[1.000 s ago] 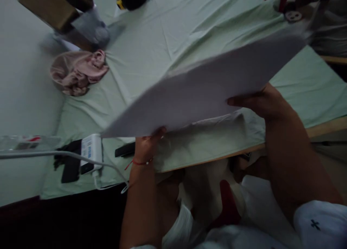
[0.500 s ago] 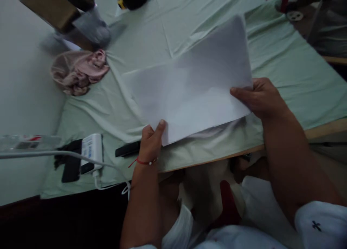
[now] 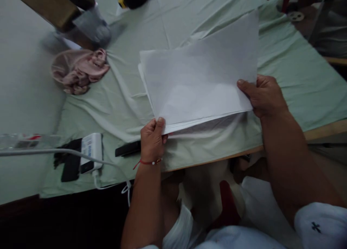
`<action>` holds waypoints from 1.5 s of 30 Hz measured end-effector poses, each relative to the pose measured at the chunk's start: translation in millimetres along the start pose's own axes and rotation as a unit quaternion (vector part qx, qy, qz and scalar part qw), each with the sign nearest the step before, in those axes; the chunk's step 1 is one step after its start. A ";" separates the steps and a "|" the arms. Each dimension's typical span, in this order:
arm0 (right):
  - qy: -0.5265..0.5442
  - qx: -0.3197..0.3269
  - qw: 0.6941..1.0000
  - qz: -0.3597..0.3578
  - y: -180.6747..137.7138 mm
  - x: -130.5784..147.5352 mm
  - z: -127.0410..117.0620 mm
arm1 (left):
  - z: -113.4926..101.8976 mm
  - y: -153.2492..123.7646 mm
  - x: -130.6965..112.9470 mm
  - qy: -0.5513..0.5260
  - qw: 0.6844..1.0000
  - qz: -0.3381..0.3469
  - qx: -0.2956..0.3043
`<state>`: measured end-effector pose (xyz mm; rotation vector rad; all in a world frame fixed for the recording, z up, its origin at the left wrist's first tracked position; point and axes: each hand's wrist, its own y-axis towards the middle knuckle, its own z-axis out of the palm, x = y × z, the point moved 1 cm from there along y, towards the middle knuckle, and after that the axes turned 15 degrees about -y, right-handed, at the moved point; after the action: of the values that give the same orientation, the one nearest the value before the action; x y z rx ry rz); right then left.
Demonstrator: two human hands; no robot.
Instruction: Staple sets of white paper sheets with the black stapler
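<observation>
Stack is shifted since the frame half a second ago: far-left corner is moved rightward, lower sheet edges are exposed at left and near side. Paper stack (image 3: 200,79) is held over the desk (image 3: 303,68). Near-left corner is pinched by left hand (image 3: 153,138), right edge by right hand (image 3: 267,97); thumbs on top, other fingers mostly hidden. Sheet count can't be read. Black object (image 3: 127,148) is partly blocked by left hand; box (image 3: 50,8) is cut off at top.

Both arms (image 3: 145,205) reach forward, left grip (image 3: 151,142) and right grip (image 3: 268,97) pinching well apart, thumbs (image 3: 160,124) uppermost.
</observation>
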<state>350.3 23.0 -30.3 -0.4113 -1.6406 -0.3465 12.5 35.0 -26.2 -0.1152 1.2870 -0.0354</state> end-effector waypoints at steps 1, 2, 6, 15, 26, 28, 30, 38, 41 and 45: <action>-0.001 -0.007 1.000 0.003 0.4 0.3 -0.5 | 0.4 -0.5 0.4 -0.003 1.000 0.001 -0.006; -0.002 -0.012 1.000 0.006 0.8 0.4 -1.1 | 0.8 -0.8 0.5 -0.010 1.000 0.002 -0.008; 0.004 -0.012 1.000 0.022 1.3 -1.1 -3.6 | 1.4 -1.3 -0.5 -0.032 0.999 -0.003 -0.006; 0.012 -0.008 0.999 0.049 -0.9 2.4 -2.1 | -0.2 -1.1 -2.0 -0.068 0.997 -0.037 -0.026; -0.010 0.001 0.998 0.066 0.9 -2.7 -5.2 | -2.0 0.3 3.1 -0.065 0.996 -0.037 -0.039; -0.012 0.013 0.998 0.064 1.1 -4.4 -6.7 | -3.9 2.6 4.7 -0.092 0.994 -0.030 -0.043; -0.016 0.038 0.997 0.067 1.0 -5.8 -7.4 | -6.0 4.7 5.2 -0.112 0.993 -0.024 -0.038; -0.023 0.096 0.990 0.099 -2.6 -2.7 -4.3 | -10.8 6.0 8.1 -0.077 0.993 0.021 -0.086; -0.018 0.104 0.987 0.117 -3.9 -0.3 -4.6 | -8.5 5.1 9.8 -0.090 0.992 0.013 -0.091; -0.016 0.091 0.988 0.126 -4.5 2.2 -5.6 | -5.1 3.9 9.5 -0.103 0.992 0.025 -0.076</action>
<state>353.0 16.6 -27.4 -0.4807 -1.6136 -0.0009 10.1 37.6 -37.1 -0.2114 1.0851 0.1147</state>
